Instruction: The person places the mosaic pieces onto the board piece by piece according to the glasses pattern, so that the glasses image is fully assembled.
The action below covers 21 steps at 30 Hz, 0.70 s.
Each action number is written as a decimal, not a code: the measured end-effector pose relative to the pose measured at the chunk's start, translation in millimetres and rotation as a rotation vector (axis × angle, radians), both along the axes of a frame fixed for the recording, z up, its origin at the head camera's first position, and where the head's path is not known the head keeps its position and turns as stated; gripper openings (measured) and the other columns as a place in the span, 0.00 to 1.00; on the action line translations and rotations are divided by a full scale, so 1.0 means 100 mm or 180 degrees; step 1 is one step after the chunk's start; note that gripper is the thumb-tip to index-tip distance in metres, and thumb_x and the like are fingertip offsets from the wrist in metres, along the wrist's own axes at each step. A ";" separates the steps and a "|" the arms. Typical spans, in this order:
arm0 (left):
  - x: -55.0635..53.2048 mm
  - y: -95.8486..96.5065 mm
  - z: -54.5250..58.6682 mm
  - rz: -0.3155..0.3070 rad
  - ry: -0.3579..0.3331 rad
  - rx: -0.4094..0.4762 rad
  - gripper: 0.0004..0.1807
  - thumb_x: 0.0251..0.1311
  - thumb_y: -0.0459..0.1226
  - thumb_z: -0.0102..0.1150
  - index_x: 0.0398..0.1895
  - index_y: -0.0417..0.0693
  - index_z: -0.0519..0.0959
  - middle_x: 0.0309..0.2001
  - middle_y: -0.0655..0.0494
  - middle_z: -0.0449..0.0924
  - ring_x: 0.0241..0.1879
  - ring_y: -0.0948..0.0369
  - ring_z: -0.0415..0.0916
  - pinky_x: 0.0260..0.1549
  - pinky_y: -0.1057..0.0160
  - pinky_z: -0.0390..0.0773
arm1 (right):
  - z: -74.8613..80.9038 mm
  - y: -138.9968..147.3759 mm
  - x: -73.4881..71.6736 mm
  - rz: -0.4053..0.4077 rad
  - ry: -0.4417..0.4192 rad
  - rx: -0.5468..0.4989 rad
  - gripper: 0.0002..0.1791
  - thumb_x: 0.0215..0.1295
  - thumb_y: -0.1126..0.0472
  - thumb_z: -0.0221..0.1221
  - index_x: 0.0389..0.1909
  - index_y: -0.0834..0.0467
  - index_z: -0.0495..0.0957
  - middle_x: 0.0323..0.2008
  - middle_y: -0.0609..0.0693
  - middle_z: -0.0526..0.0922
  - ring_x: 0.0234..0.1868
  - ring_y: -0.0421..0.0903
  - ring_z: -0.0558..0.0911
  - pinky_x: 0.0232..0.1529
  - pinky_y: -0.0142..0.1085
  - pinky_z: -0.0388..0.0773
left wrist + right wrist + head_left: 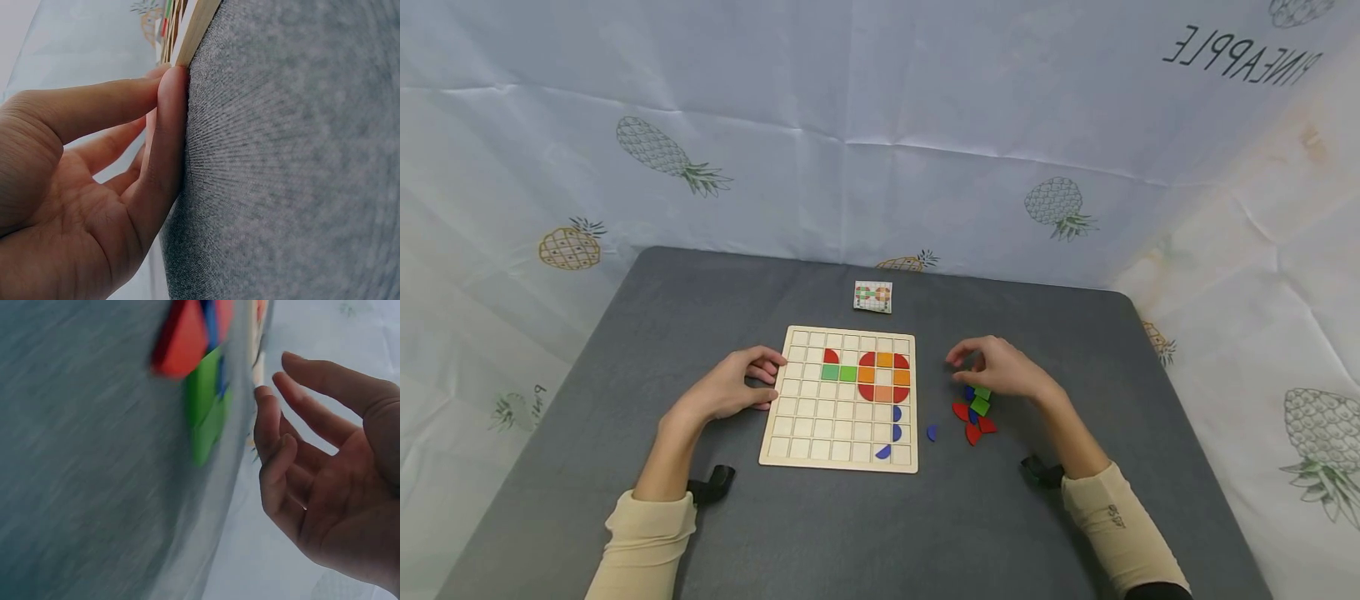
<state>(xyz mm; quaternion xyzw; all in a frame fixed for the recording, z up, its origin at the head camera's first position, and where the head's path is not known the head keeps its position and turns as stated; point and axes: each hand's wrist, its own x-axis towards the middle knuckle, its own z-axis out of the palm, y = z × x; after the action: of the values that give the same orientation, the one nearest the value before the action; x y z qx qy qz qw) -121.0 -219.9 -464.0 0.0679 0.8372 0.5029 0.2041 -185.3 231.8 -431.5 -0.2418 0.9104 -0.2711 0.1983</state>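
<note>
Fingertips of my left hand touch the left edge of a square wooden grid board; the left wrist view shows the fingers fairly straight against that edge. On the board, red quarter circles and orange squares make a ring. Green squares and a red quarter circle lie left of it, several blue half circles below. Above a loose pile of red, green and blue pieces, my right hand hovers empty, fingers loosely bent. Its wrist view shows green pieces beside it.
A small printed pattern card lies behind the board. One loose blue half circle sits between board and pile. The dark grey table ends at a pineapple-print curtain.
</note>
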 end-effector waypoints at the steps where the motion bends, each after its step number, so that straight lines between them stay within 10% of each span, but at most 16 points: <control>1: 0.00 0.00 0.00 0.0000 0.0000 -0.0001 0.26 0.67 0.23 0.67 0.68 0.33 0.75 0.52 0.38 0.75 0.51 0.50 0.77 0.38 0.61 0.92 | -0.02 0.04 0.00 0.0005 -0.0002 0.0057 0.15 0.71 0.61 0.71 0.55 0.60 0.87 0.49 0.56 0.90 0.31 0.43 0.81 0.32 0.33 0.78; 21: 0.00 0.00 0.00 0.0040 -0.0010 -0.0001 0.26 0.67 0.22 0.67 0.67 0.33 0.75 0.50 0.38 0.76 0.49 0.50 0.77 0.37 0.61 0.92 | -0.18 0.32 -0.08 0.0019 0.0051 0.0049 0.17 0.70 0.66 0.69 0.58 0.62 0.85 0.48 0.59 0.87 0.33 0.40 0.82 0.32 0.33 0.79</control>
<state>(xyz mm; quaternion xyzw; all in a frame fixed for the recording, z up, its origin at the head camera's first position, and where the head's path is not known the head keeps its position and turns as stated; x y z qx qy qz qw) -120.8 -220.0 -463.6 0.0618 0.8373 0.5042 0.2023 -192.9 263.8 -449.1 -0.2452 0.9133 -0.2615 0.1936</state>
